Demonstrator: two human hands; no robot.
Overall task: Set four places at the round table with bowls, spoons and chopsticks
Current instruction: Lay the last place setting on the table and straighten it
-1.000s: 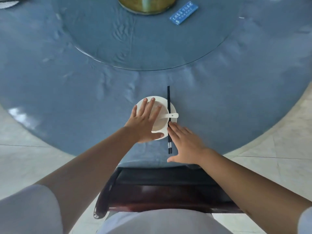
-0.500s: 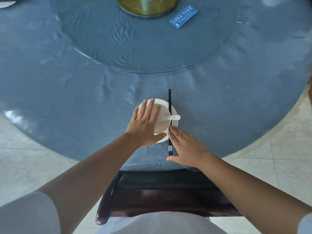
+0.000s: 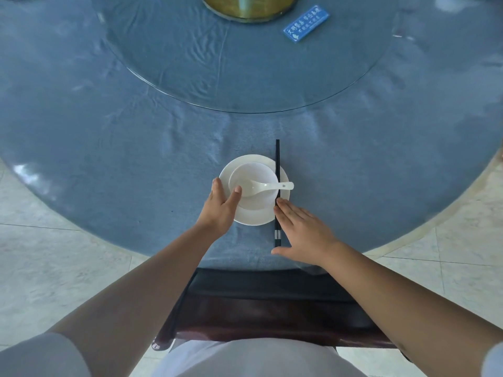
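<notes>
A white bowl (image 3: 251, 174) sits on a white plate (image 3: 255, 217) near the front edge of the round table (image 3: 109, 159), which wears a blue cloth. A white spoon (image 3: 272, 186) lies in the bowl with its handle pointing right. Black chopsticks (image 3: 277, 164) lie straight across the plate's right rim. My left hand (image 3: 219, 213) touches the plate's left edge with straight fingers, thumb on the bowl's rim. My right hand (image 3: 302, 232) lies flat on the cloth, its fingertips against the chopsticks' right side.
A glass turntable (image 3: 245, 85) covers the table's middle, with a gold base (image 3: 247, 6) and a blue card (image 3: 306, 23) on it. A dark wooden chair (image 3: 272, 308) stands between me and the table. Pale tiled floor lies on both sides.
My left hand has slid off the top of the bowl to its left side, uncovering bowl and spoon. My right hand stays against the chopsticks.
</notes>
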